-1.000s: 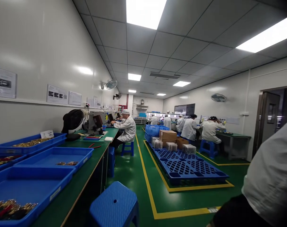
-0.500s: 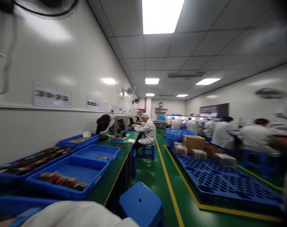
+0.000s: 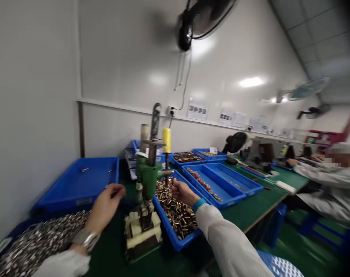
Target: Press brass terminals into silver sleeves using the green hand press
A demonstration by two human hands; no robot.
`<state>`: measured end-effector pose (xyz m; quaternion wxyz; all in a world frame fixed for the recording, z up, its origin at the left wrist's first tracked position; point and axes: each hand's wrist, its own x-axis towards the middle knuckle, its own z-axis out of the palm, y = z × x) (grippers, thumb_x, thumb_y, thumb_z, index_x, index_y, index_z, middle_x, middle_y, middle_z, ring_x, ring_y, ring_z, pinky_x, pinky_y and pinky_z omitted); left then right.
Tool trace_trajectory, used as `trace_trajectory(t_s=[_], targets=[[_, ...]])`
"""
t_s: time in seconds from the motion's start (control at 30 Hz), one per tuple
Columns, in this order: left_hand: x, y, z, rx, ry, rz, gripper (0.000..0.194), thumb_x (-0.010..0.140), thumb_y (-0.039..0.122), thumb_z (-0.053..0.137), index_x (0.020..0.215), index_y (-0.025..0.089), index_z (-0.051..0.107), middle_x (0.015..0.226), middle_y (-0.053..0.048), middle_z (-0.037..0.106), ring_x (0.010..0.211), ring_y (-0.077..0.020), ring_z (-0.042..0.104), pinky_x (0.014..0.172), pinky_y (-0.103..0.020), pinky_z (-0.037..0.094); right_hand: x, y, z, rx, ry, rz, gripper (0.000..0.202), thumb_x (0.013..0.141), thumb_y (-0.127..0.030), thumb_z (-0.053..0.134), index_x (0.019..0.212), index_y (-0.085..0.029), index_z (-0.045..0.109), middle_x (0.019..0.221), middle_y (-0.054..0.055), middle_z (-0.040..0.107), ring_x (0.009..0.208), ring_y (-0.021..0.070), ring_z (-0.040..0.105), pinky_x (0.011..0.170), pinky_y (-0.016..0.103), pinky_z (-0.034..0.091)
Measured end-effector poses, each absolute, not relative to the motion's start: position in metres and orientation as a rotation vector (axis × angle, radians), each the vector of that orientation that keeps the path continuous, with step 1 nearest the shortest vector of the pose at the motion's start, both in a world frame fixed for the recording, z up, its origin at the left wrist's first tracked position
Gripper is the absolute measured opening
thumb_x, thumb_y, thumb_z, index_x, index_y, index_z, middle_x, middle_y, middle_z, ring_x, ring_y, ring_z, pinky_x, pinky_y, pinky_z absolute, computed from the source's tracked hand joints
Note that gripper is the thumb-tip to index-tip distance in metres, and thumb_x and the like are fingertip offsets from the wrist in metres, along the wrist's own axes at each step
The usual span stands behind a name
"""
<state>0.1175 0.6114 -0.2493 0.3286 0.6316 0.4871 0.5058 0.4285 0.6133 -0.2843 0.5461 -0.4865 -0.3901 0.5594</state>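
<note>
Your left hand (image 3: 103, 209) bends its fingers left of the green press (image 3: 150, 179), your right hand (image 3: 184, 193) curls above brass pieces (image 3: 179, 220) in the blue tray (image 3: 183, 243) at right, and I cannot tell whether either grips anything.

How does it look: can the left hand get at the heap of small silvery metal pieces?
Probably yes: the left hand is close by the heap, whose top lies uncovered, and nothing visible blocks the way.

No readable text: wall sheets (image 3: 197, 110) and tray label (image 3: 84, 201) too blurred or small.
</note>
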Motion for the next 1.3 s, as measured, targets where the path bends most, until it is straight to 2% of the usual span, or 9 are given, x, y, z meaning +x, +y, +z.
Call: trace_trajectory(t_s=[0.07,0.23,0.33,0.47,0.53,0.63,0.77,1.03,1.3], targets=[[0.124,0.614,-0.269,1.615,1.185,1.266,0.039,0.071,0.059,0.065,0.081,0.021,0.064,0.083,-0.004,0.073,0.083,-0.0254,0.067,0.078,-0.035,0.050,0.430,0.614,-0.290,-1.159,-0.886,1.385,0.027,0.096,-0.037,0.047,0.075,-0.021,0.042,0.048,-0.009,0.032,0.038,0.0062,0.023,0.038,0.018,0.024],[0.145,0.606,-0.292,1.742,1.209,1.119,0.025,0.083,0.047,0.051,0.083,0.023,0.059,0.084,-0.004,0.072,0.082,-0.0242,0.066,0.075,-0.033,0.046,0.432,0.610,-0.293,-1.099,-0.830,1.298,0.025,0.089,-0.038,0.064,0.082,-0.020,0.047,0.076,0.000,0.057,0.068,0.0117,0.059,0.061,0.023,0.050],[0.140,0.601,-0.293,1.813,1.240,1.096,0.021,0.087,0.042,0.047,0.087,0.024,0.058,0.088,-0.003,0.071,0.084,-0.0229,0.065,0.074,-0.032,0.044,0.428,0.611,-0.293,-1.012,-0.836,1.210,0.037,0.080,-0.047,0.074,0.081,-0.021,0.047,0.075,-0.004,0.053,0.067,0.0087,0.053,0.064,0.021,0.051],[0.137,0.604,-0.298,1.856,1.266,1.118,0.015,0.089,0.034,0.047,0.090,0.023,0.057,0.091,-0.004,0.070,0.089,-0.0226,0.065,0.079,-0.032,0.043,0.422,0.610,-0.296,-0.977,-0.840,1.195,0.045,0.074,-0.056,0.076,0.084,-0.022,0.047,0.058,-0.010,0.034,0.047,0.0051,0.029,0.042,0.014,0.031],[0.139,0.606,-0.303,1.880,1.266,1.124,0.012,0.089,0.030,0.048,0.091,0.023,0.058,0.093,-0.005,0.070,0.092,-0.0225,0.064,0.081,-0.032,0.043,0.423,0.609,-0.300,-1.031,-0.830,1.231,0.040,0.076,-0.049,0.076,0.083,-0.021,0.048,0.054,-0.012,0.025,0.043,0.0042,0.018,0.037,0.014,0.017],[0.142,0.608,-0.308,1.897,1.257,1.119,0.011,0.088,0.025,0.050,0.092,0.022,0.059,0.095,-0.006,0.070,0.094,-0.0221,0.064,0.083,-0.032,0.044,0.429,0.607,-0.306,-1.177,-0.810,1.297,0.030,0.076,-0.030,0.075,0.076,-0.018,0.048,0.052,-0.012,0.030,0.039,0.0021,0.017,0.035,0.014,0.008],[0.141,0.607,-0.309,1.912,1.234,1.148,0.012,0.086,0.021,0.052,0.092,0.022,0.062,0.094,-0.006,0.069,0.093,-0.0220,0.063,0.084,-0.033,0.044,0.430,0.595,-0.299,-1.225,-0.839,1.275,0.026,0.071,-0.021,0.074,0.073,-0.015,0.049,0.059,-0.006,0.046,0.039,0.0000,0.023,0.035,0.013,0.010],[0.143,0.603,-0.307,1.962,1.099,1.107,0.015,0.090,0.022,0.049,0.091,0.024,0.064,0.086,-0.002,0.071,0.087,-0.0197,0.064,0.080,-0.029,0.043,0.329,0.516,-0.304,-1.095,-0.852,1.030,0.049,0.073,-0.051,0.078,0.104,-0.019,0.059,0.067,-0.005,0.057,0.038,0.0005,0.026,0.036,0.016,0.018],[0.144,0.601,-0.306,2.025,1.089,1.240,0.015,0.091,0.023,0.051,0.093,0.024,0.066,0.096,-0.002,0.071,0.094,-0.0193,0.064,0.085,-0.029,0.045,0.254,0.522,-0.333,-1.048,-0.593,0.792,0.055,0.073,-0.060,0.075,0.105,-0.019,0.058,0.068,-0.004,0.058,0.039,0.0026,0.031,0.036,0.017,0.022]])
